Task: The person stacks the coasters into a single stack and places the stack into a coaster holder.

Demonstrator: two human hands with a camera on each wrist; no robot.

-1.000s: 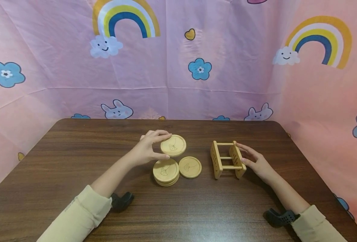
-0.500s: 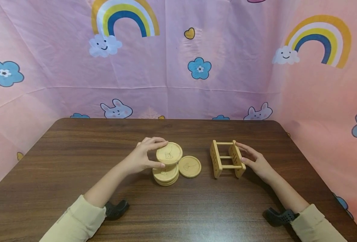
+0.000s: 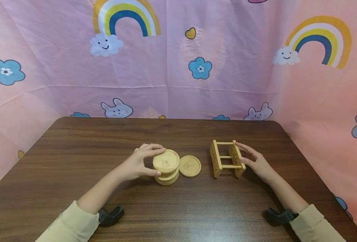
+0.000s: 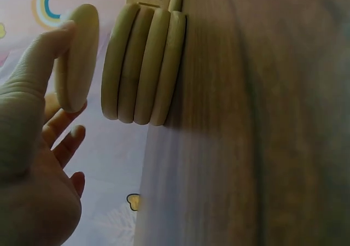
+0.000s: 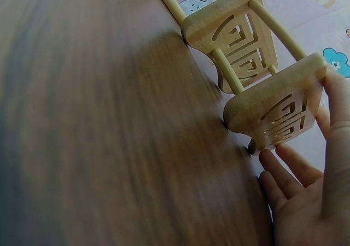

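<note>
My left hand (image 3: 137, 163) pinches a round wooden coaster (image 3: 166, 160) with a ginkgo leaf drawn on it, thumb and fingers at its edge. Just below lies a stack of several like coasters (image 3: 167, 180). In the left wrist view a gap shows between the held coaster (image 4: 82, 60) and the stack (image 4: 145, 65). A single coaster (image 3: 190, 166) lies flat to the right of the stack. Farther right stands a wooden coaster holder (image 3: 216, 161) with slotted side panels and round rods. My right hand (image 3: 258, 166) holds its right panel (image 5: 290, 106) by the edges.
All of it stands on a dark brown wood-grain table (image 3: 178, 211). A patterned cloth (image 3: 166, 74) hangs behind the table's far edge and at both sides. Each wrist bears a black camera mount (image 3: 112, 216).
My left hand has brought the coaster down and toward me, from behind the stack to just above it. The right hand and the holder have stayed in place.
</note>
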